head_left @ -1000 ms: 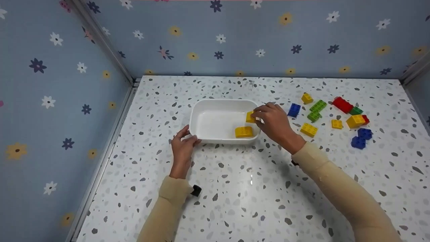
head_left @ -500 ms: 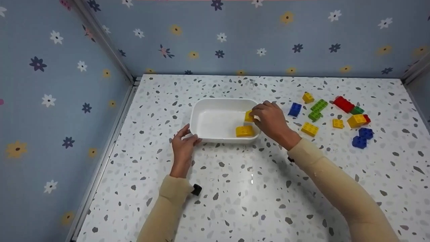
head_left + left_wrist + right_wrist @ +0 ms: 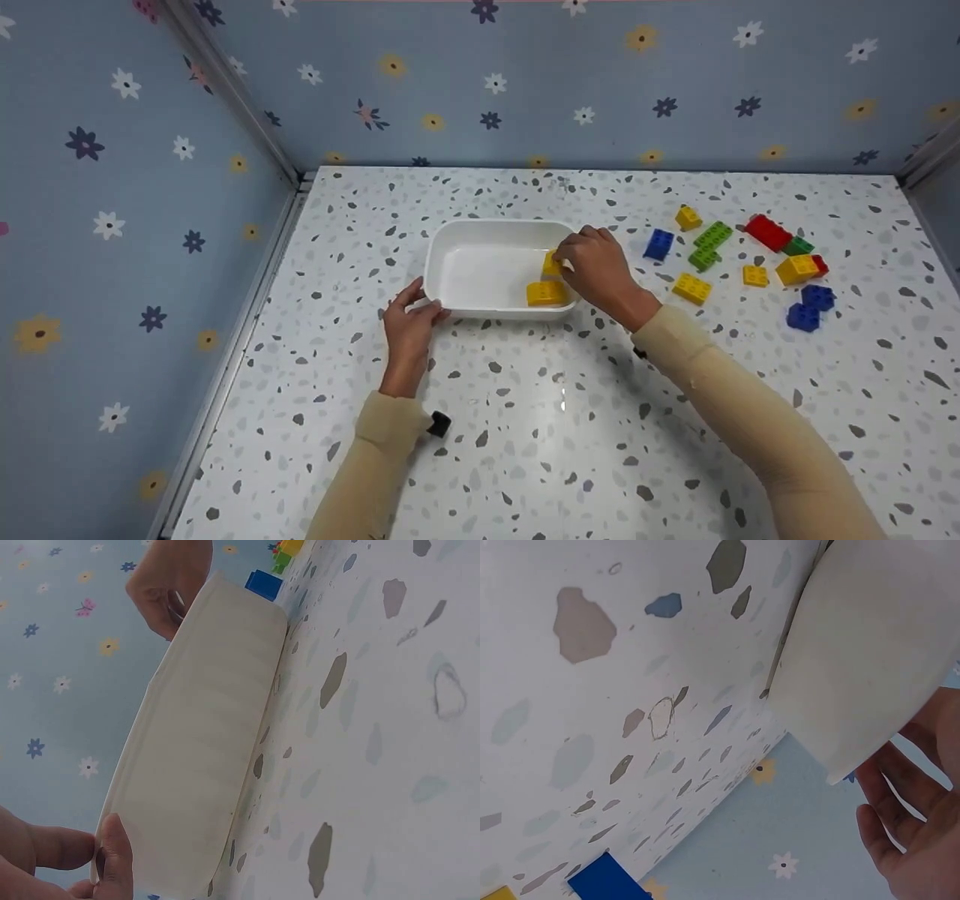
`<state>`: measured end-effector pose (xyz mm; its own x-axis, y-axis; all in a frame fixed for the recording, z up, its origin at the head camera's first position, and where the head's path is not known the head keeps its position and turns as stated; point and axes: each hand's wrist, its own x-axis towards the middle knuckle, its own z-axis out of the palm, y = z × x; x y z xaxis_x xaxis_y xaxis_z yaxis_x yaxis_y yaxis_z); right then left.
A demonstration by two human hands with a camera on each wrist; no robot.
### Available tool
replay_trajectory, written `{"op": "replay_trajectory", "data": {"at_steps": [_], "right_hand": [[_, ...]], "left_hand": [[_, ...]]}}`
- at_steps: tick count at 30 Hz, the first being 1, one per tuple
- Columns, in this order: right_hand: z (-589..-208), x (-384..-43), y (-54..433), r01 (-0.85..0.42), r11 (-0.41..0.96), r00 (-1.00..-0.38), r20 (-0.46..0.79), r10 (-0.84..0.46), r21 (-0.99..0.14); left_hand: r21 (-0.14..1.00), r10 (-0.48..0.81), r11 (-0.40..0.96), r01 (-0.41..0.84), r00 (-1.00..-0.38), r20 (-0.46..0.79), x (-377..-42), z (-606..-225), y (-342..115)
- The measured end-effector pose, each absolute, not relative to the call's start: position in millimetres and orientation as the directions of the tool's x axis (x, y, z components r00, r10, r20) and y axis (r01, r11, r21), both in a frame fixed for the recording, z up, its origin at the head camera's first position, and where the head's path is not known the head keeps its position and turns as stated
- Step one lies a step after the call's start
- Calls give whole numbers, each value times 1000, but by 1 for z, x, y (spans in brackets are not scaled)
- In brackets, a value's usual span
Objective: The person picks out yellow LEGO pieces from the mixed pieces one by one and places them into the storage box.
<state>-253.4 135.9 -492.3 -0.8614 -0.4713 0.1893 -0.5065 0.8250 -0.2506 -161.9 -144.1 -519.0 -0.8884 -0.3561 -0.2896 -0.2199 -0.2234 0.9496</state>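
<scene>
A white rectangular container [image 3: 487, 279] stands on the speckled table in the head view. At its near left corner, my left hand [image 3: 409, 330] pinches the rim, thumb on the outside wall, as the left wrist view also shows. My right hand [image 3: 600, 271] reaches over the container's right rim and holds a yellow toy brick [image 3: 550, 264] just inside, partly covered by the fingers. Another yellow brick [image 3: 547, 293] lies in the container's near right corner, in front of the held one. The right wrist view shows the container's outer wall [image 3: 877, 637], which hides the fingertips.
Right of the container lie loose bricks: a blue one [image 3: 659, 244], a yellow one [image 3: 691, 289], green ones [image 3: 712, 236], a red one [image 3: 766, 232] and blue ones [image 3: 804, 316]. Flowered wall panels [image 3: 480, 82] border the table at the back and left.
My right hand has shifted slightly left with the yellow brick, further over the container. The left hand keeps its place at the corner.
</scene>
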Motion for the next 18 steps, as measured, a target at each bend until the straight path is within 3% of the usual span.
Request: {"op": "replay_trajectory", "data": {"at_steps": [18], "right_hand": [[-496, -258, 131, -468, 853, -884, 122, -452, -230]], "left_hand": [[945, -357, -220, -240, -882, -307, -163, -521, -144]]}}
